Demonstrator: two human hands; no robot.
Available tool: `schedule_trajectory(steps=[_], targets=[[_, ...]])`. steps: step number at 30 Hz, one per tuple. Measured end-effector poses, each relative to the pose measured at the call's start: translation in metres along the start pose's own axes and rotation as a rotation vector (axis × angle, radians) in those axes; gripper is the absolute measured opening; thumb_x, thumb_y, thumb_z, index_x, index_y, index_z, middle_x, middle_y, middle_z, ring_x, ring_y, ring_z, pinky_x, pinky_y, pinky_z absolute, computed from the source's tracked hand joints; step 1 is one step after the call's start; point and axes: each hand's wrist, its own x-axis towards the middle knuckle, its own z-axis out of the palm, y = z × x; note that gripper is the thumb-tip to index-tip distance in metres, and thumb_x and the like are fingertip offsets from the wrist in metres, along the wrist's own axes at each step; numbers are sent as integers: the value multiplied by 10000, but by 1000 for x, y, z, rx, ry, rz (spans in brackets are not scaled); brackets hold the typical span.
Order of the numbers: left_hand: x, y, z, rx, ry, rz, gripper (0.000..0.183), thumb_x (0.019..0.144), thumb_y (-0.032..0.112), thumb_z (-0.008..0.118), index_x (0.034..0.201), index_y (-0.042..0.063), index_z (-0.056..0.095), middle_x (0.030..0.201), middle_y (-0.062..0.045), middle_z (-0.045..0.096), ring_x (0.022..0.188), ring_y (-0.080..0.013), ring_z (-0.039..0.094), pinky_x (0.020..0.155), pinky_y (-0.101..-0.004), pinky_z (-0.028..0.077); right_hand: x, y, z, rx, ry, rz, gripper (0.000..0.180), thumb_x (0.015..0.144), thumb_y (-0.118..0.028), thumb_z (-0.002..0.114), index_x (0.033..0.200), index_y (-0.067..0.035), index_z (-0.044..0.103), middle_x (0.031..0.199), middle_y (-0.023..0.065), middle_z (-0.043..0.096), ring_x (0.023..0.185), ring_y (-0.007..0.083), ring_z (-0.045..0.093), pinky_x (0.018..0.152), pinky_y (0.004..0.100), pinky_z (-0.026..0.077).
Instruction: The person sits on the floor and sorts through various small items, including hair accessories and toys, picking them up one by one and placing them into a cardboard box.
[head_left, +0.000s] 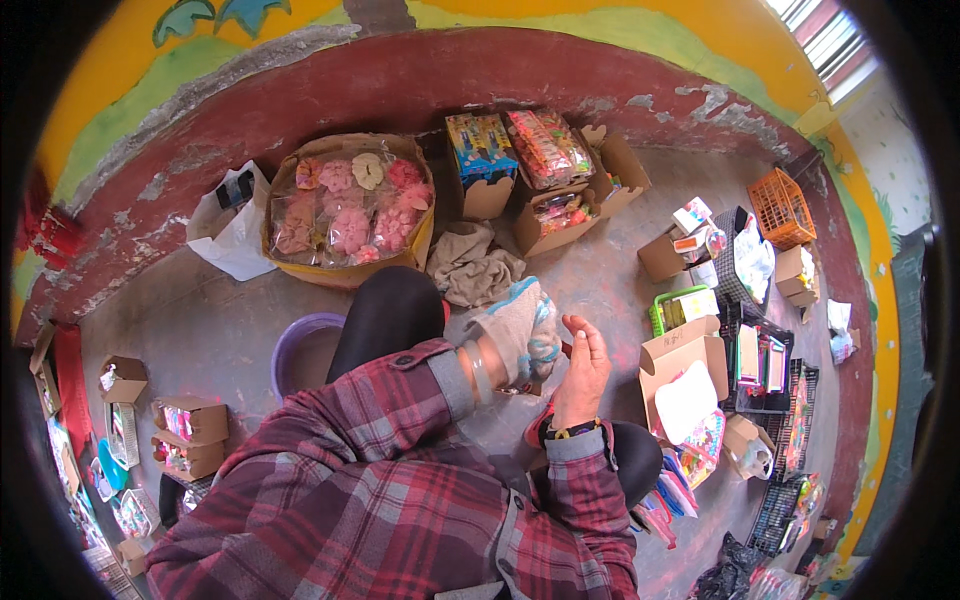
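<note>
My left hand (491, 360) is mostly hidden under a greyish-beige cloth (517, 322) with turquoise edging, which is bunched around the fingers. Clear bangles circle that wrist. Just right of the cloth is my right hand (583, 375), its fingers raised and bent toward it. A small dark red patch shows by its fingertips, too little to identify. Whether this hand grips anything is hidden from above. Both hands are held between my bent knees, above the floor. Beyond the cloth, a crumpled brown cloth (474, 262) lies on the floor.
A large carton (341, 276) of bagged pink flower-like items stands ahead, beside a white bag (229, 225). Left of my knee is a purple basin (289, 349). Small boxed goods (480, 154) stand by the wall. Cartons, a green basket (660, 307) and black crates (772, 390) crowd the right.
</note>
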Motion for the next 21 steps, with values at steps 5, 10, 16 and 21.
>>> schedule_trajectory(steps=[5,10,16,21], targets=[[2,-1,3,13,-85,161,278,952,272,453,712,141,504,644,2,509,551,-120,497,488,-259,412,-1,9,-4,-229,103,-220,223,924,-103,476,1075,15,589,1058,95,618,909,162,582,790,265,449],[10,-6,-12,-57,-159,271,17,910,106,553,900,95,561,784,5,560,676,-90,545,595,-225,464,-9,0,2,-463,46,-343,220,835,-117,608,1028,-12,593,930,90,607,804,171,579,726,285,464],[13,-2,-22,613,-195,622,136,951,188,476,917,90,563,849,-9,566,747,-137,548,684,-278,474,-8,18,0,-543,-7,-244,216,794,-109,654,972,-11,580,795,41,596,672,150,559,612,290,452],[11,-7,-16,231,-151,176,326,977,401,381,922,126,547,818,-21,552,688,-143,517,627,-281,461,-9,-2,2,114,-103,117,93,900,-97,565,958,-26,580,694,-16,553,535,41,491,474,191,384]])
